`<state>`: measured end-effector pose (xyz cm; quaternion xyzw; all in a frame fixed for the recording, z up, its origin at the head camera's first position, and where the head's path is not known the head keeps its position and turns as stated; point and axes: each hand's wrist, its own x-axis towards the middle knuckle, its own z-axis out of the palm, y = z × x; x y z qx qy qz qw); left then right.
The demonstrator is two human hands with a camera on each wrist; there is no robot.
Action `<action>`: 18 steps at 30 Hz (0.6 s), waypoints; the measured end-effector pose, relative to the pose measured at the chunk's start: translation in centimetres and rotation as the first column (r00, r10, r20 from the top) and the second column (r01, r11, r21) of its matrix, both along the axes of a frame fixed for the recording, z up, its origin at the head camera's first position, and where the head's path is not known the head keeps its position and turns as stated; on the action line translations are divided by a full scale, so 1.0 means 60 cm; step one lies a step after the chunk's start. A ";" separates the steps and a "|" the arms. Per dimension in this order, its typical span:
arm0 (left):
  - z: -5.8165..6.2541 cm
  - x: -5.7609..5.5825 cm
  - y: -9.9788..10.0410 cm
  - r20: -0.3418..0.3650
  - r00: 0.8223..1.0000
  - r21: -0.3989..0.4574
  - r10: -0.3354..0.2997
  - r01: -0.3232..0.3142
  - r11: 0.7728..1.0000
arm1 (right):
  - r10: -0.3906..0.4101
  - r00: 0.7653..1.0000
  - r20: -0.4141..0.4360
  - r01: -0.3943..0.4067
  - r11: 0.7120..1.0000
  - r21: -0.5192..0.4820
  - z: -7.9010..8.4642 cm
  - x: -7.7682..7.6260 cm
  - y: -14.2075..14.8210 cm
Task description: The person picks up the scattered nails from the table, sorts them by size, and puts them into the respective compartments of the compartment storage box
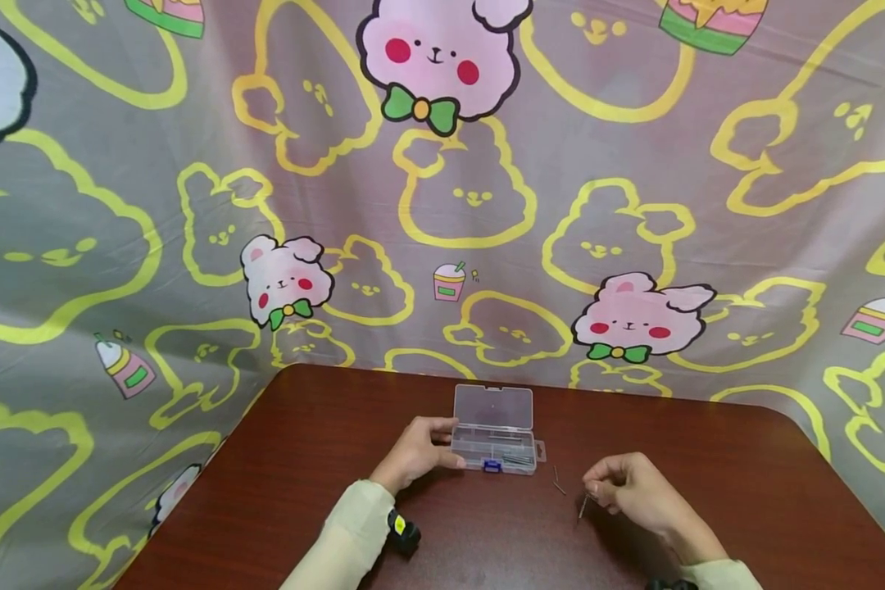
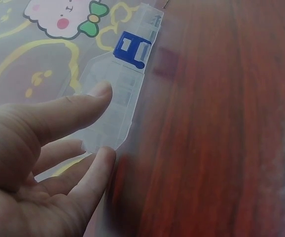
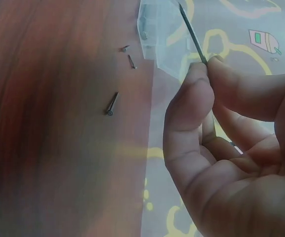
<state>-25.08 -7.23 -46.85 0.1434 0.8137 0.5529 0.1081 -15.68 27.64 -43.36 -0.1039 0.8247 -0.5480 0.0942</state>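
Observation:
A clear plastic compartment box with a blue latch stands on the table, its lid raised at the back. My left hand holds the box's left end, thumb along the front and fingers around the side. Several thin metal pieces lie in the right front compartment. To the right of the box, my right hand pinches a thin dark nail between thumb and forefinger, its pointed tip sticking out. Beside that hand lie a larger loose nail and two smaller ones, one small nail nearer the box.
The dark red-brown wooden table has rounded far corners. A grey cloth printed with cartoon bunnies hangs behind it and at both sides. A small hanging tab juts from the box's right end. Dark wrist devices sit at both sleeves.

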 end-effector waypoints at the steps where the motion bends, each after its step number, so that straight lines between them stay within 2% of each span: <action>1: 0.000 0.000 0.000 0.001 1.000 0.001 0.001 -0.001 1.000 | -0.001 1.000 0.002 0.001 1.000 -0.005 0.000 -0.001 -0.001; 10: -0.001 0.001 0.000 0.006 1.000 -0.004 0.000 0.000 1.000 | -0.035 0.999 0.011 0.036 0.999 -0.022 -0.001 -0.012 -0.024; 18: -0.003 -0.002 -0.002 0.001 1.000 -0.003 -0.007 0.007 1.000 | -0.118 0.993 0.001 0.118 0.992 0.051 0.009 -0.021 -0.050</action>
